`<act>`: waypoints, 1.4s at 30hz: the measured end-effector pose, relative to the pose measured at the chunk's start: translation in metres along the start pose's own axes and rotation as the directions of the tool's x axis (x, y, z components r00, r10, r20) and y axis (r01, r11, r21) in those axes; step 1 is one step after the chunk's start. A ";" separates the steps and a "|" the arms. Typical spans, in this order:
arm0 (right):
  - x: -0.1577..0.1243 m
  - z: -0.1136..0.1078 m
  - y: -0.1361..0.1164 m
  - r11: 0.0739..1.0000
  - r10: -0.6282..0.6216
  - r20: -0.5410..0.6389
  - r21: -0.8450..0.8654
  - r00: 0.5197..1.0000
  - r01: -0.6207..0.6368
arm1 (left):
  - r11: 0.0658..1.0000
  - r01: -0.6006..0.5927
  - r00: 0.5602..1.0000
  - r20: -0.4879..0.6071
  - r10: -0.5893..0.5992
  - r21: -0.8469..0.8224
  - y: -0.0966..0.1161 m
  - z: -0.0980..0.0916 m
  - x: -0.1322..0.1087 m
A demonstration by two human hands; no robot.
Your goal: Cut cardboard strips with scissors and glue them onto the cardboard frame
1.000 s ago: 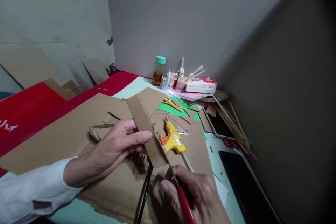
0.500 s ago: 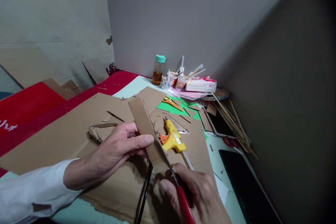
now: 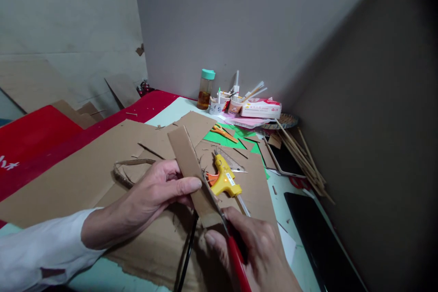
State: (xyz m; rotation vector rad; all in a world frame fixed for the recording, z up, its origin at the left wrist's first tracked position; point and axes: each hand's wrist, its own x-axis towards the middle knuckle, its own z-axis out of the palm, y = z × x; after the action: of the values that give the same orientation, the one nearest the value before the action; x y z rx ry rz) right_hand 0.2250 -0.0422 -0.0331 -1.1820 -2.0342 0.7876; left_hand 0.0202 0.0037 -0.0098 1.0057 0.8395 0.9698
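My left hand (image 3: pixel 152 194) pinches a long brown cardboard strip (image 3: pixel 191 171), thumb on its face, holding it tilted up over the table. My right hand (image 3: pixel 255 251) is wrapped round the red handles of a pair of scissors (image 3: pixel 232 244); the blades run up along the strip's right edge near its lower end. A yellow glue gun (image 3: pixel 226 181) lies just beyond the strip on a big cardboard sheet (image 3: pixel 78 178), its black cord (image 3: pixel 186 255) trailing toward me.
Orange scissors (image 3: pixel 224 132) lie on green paper (image 3: pixel 222 139). At the back stand a teal-capped bottle (image 3: pixel 205 89), cups of tools (image 3: pixel 227 105) and a tissue pack (image 3: pixel 262 108). Wooden sticks (image 3: pixel 303 155) and a dark tablet (image 3: pixel 316 230) lie right. Red cloth (image 3: pixel 37 132) covers the left.
The strip has slid a little further along the scissor blades, and my right hand has crept up and left toward it. The view has shifted slightly.
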 end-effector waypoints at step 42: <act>0.004 -0.015 -0.013 0.985 0.112 -0.108 0.141 0.988 -0.096 | 0.992 0.002 1.000 0.002 -0.002 -0.127 0.011 0.006 -0.007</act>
State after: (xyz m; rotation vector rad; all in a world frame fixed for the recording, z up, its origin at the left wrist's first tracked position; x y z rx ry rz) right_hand 0.2285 -0.0410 -0.0131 -1.2351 -1.8082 0.8728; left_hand 0.0204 -0.0025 0.0038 0.8960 0.7674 1.0078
